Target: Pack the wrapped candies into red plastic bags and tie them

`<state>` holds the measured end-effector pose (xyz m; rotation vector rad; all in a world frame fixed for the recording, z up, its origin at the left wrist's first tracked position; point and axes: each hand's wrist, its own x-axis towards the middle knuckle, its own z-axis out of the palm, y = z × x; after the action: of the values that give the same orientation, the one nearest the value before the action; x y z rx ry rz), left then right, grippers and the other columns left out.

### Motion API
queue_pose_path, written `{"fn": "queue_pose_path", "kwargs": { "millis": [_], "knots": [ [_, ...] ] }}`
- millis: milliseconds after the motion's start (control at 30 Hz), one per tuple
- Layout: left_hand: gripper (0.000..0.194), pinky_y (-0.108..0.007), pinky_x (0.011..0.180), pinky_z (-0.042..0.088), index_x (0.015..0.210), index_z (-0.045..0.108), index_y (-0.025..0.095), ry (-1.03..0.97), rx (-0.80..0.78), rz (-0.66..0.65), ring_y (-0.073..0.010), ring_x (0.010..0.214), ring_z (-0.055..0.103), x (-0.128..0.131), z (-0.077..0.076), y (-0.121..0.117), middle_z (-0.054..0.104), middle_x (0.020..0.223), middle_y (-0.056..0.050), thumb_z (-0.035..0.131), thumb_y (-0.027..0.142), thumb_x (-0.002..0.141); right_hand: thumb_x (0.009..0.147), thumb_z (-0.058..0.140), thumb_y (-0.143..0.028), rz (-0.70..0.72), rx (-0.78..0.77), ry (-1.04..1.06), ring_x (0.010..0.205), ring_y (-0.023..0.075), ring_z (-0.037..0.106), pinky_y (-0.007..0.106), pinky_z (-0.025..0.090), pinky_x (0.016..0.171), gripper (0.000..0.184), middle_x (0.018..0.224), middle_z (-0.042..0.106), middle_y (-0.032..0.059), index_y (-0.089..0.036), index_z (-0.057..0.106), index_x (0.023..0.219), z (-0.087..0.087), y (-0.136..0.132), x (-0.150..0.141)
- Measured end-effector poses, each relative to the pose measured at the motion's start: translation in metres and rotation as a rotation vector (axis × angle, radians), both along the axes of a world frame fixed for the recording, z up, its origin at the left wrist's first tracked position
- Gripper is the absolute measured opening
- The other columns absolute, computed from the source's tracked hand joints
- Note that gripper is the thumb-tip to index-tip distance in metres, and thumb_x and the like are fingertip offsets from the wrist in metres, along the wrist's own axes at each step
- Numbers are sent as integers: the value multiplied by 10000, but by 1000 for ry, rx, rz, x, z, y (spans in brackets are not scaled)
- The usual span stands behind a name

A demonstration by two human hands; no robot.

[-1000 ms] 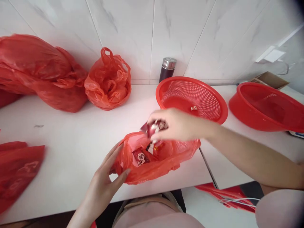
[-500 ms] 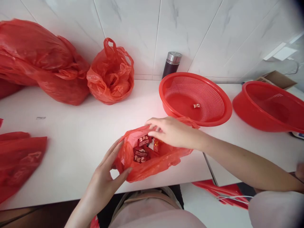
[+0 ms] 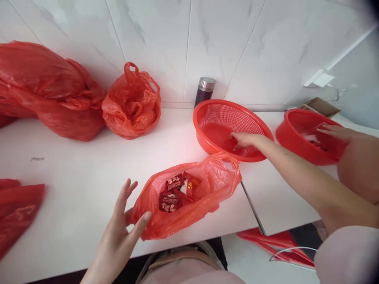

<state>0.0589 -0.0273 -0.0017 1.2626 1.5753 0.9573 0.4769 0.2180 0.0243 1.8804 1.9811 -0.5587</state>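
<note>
Counted: one open bag [image 3: 177,224] at near centre, with at least three packets [image 3: 168,202] inside; one middle basket [image 3: 214,134], one right basket [image 3: 296,142]; one flask [image 3: 204,93] at far centre. Open bag red, thin and crumpled, mouth gaping upward. Left hand [image 3: 120,228] released, fingers spread, at its left end. Right hand [image 3: 244,141] inside middle basket, fingers bent; impossible to tell whether grasping anything.

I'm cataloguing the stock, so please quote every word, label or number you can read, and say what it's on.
No text reads clearly enough to quote.
Dark red packets in the open bag: pale characters, too small and blurred.
Bright red packet: gold marks, unreadable.
Bag at the left edge: faint pale print, unreadable.
</note>
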Motion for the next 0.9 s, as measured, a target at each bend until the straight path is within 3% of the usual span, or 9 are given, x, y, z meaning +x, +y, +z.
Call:
{"fn": "queue_pose_path", "kwargs": {
  "millis": [100,167,333,400,467,567,733,833,900],
  "knots": [
    [770,-336,754,605,1490,160,463,-43,-25,38,-281,1098,623,0,0,2,227,1589,-58,587,482,850,686,670,-166,19,-12,67,812,237,635,326,472,672,237,922,671,92,-174,634,919,2,-3,-7],
    [768,-340,758,601,1489,170,457,-40,-21,42,-277,1092,623,-1,0,4,251,1577,-62,589,486,847,758,609,-181,32,16,140,770,186,628,290,467,662,128,881,662,60,-186,601,886,16,-6,-16],
    [702,-286,636,585,1453,294,403,-15,-69,66,-209,895,658,-5,5,6,468,1394,-69,587,532,829,876,549,-327,172,153,772,804,160,639,308,510,753,191,930,660,30,-221,555,1035,72,-58,-73],
    [607,-278,608,568,1369,431,328,-48,-137,54,-189,808,651,-6,7,5,575,1242,-63,578,551,824,872,559,-304,297,169,845,892,177,639,332,505,814,187,998,669,31,-227,604,1036,87,-90,-101],
    [490,-283,611,562,1216,547,258,-108,-189,-4,-179,736,642,-7,8,5,652,1056,-48,584,546,821,882,562,-279,497,205,740,1049,207,603,383,463,927,209,1141,651,36,-260,657,1067,91,-117,-121],
    [332,-275,584,551,965,606,212,-193,-200,-89,-163,642,612,-13,6,4,659,801,-17,613,510,818,903,557,-280,638,383,489,1212,262,511,466,384,1029,253,1344,552,56,-285,676,1126,81,-133,-123],
    [260,-240,534,529,832,598,222,-220,-96,-3,-147,586,586,-24,0,4,624,680,9,650,476,803,931,484,-316,289,601,168,1173,321,552,503,463,946,431,1320,570,145,-173,520,1336,40,-135,-94],
    [248,-248,528,539,840,608,235,-195,-71,-23,-153,581,593,-27,-4,7,623,683,14,658,474,795,921,431,-217,264,642,138,1169,327,562,496,475,928,494,1322,564,190,-91,425,1399,10,-153,-97],
    [243,-260,541,549,859,606,241,-176,-67,-41,-159,591,602,-26,-6,10,622,692,16,650,473,802,913,399,-161,284,702,180,1177,308,560,486,472,929,521,1357,544,165,-122,381,1432,-6,-166,-107]
  ]
}}
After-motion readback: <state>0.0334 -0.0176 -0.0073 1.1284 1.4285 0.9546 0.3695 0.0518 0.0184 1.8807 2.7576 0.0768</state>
